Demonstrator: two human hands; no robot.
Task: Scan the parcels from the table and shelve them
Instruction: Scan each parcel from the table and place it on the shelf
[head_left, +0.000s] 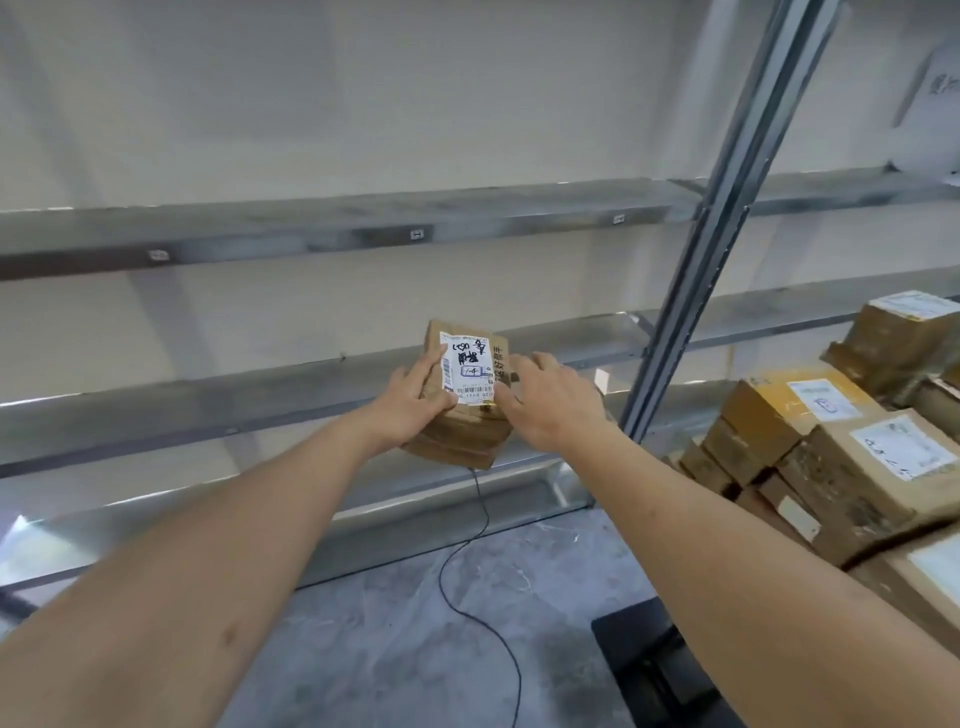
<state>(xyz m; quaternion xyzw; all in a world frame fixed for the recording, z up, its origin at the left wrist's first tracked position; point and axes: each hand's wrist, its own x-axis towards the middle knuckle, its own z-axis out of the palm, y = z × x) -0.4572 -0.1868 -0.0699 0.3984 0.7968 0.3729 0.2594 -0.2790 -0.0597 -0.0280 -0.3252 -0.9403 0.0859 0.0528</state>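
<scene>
Small brown cardboard parcel (462, 415) with white handwritten label held before grey metal shelving (332, 228), gripped by left hand (410, 410), right hand (545, 400) with fingers spread touching its side, stacked brown boxes (831, 457) at right.

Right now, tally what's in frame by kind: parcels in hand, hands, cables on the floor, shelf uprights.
Parcels in hand: 1, the box, held by the left hand, with the right hand touching it
Hands: 2
Floor cables: 1, the black cable
Shelf uprights: 1, the post
Total: 5
More boxes are stacked at right, partly cut off, so not counted.
</scene>
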